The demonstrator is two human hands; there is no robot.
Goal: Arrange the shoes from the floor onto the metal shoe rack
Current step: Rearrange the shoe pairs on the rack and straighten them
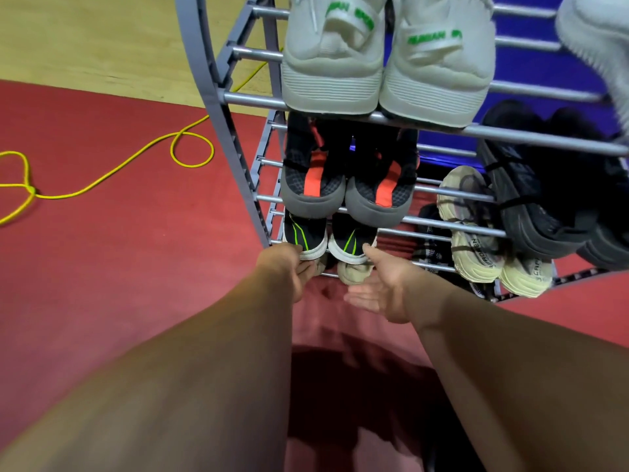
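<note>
Metal shoe rack (252,101): every visible tier carries shoes.
White pair (333,63): on the rack's top tier, soles overhanging its front bar.
Black-and-green pair (304,235): on a low tier at the rack's left end, soles at the front bar.
Left hand (289,270): fingers tucked under the left shoe's sole; cannot tell whether they clamp it.
Right hand (377,291): fingers apart, palm up, thumb touching the right shoe.
Risks: an uneven push could tip a shoe between the bars. A jolt to the rack could shake the white pair off.
Yellow cable (136,165): loops on the floor left of the rack, a trip hazard.
</note>
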